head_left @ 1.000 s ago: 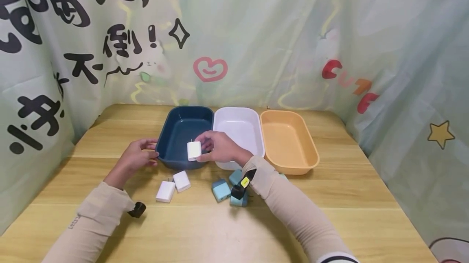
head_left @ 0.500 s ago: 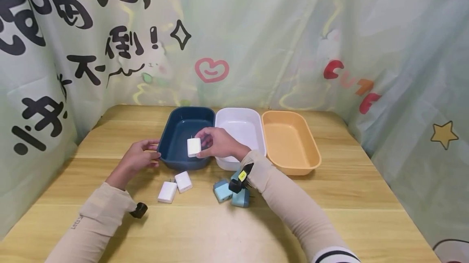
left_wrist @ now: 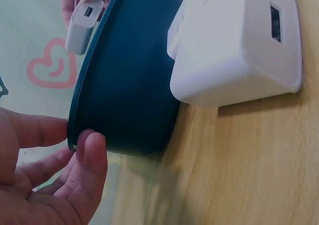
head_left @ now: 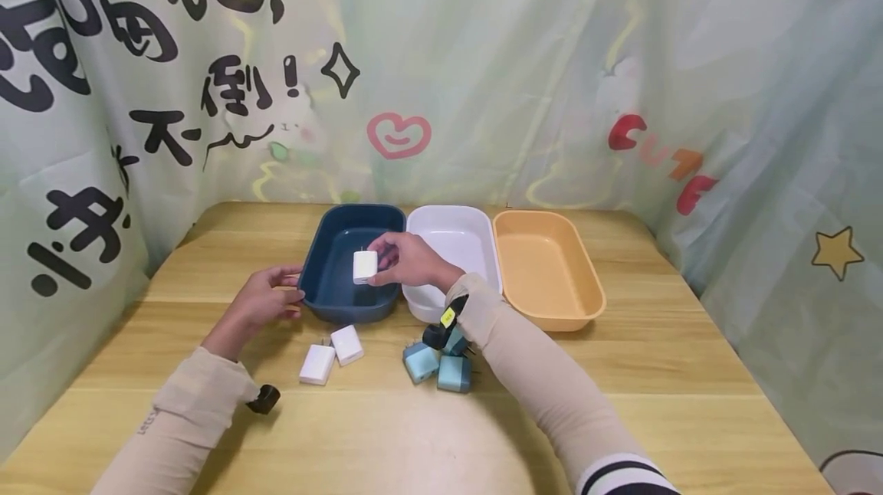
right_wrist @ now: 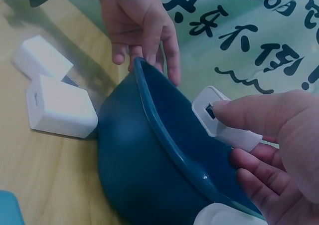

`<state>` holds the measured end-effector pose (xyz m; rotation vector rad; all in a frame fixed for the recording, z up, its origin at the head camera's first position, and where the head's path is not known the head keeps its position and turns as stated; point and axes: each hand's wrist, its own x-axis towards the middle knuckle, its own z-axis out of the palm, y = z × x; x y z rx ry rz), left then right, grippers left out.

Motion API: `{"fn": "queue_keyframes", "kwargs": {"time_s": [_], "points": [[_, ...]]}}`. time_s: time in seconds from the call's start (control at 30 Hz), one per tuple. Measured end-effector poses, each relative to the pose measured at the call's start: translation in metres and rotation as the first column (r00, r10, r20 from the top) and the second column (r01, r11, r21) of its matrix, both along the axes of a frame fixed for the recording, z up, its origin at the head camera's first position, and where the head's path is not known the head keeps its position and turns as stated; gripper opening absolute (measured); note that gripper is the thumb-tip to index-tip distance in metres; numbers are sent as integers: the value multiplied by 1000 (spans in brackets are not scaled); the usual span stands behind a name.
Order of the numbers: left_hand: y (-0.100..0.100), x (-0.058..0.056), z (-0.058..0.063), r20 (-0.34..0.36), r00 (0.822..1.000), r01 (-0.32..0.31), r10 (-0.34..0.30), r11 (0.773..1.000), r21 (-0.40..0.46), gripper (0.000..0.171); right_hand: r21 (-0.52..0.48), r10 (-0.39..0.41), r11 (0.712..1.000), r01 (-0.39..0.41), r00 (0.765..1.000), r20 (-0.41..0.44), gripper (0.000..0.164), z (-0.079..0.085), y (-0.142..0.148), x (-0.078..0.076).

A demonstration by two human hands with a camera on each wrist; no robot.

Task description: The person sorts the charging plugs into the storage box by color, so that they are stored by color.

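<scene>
A white USB charger plug [head_left: 365, 267], its metal prongs pointing away, is pinched between the thumb and fingers of my right hand [head_left: 414, 259] over the dark blue bin [head_left: 352, 313]. In the right wrist view my thumb lies across the port end of that charger [right_wrist: 227, 127]. At the bin's left near corner, my left hand [head_left: 258, 302] holds the rim, thumb and fingers [left_wrist: 42, 130] about it. Two more white chargers, a left one [head_left: 317, 364] and a right one [head_left: 347, 345], lie on the table in front of the blue bin.
A white bin [head_left: 455, 223] and an orange bin [head_left: 552, 280] stand in a row right of the blue one. Several light blue chargers [head_left: 454, 374] lie under my right wrist. A printed curtain [head_left: 483, 81] hangs behind the wooden table [head_left: 386, 441].
My right hand has moved slightly farther back over the blue bin with the white charger in its fingers. My left hand stays at the bin's rim; the head view has shifted a little.
</scene>
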<state>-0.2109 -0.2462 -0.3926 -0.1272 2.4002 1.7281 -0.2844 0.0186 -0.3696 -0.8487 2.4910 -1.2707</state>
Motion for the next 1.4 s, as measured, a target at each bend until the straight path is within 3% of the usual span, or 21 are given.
{"fn": "queue_keyframes", "kwargs": {"time_s": [0.73, 1.4], "points": [[1, 1, -1, 14, 1000, -3, 3, 1000, -22, 55, -20, -72, 997, 72, 997, 15, 48, -9, -8, -24], [2, 1, 0, 22, 1000, -19, 20, 999, -31, 55, 42, -60, 997, 59, 998, 6, 46, -4, -17, -32]]}}
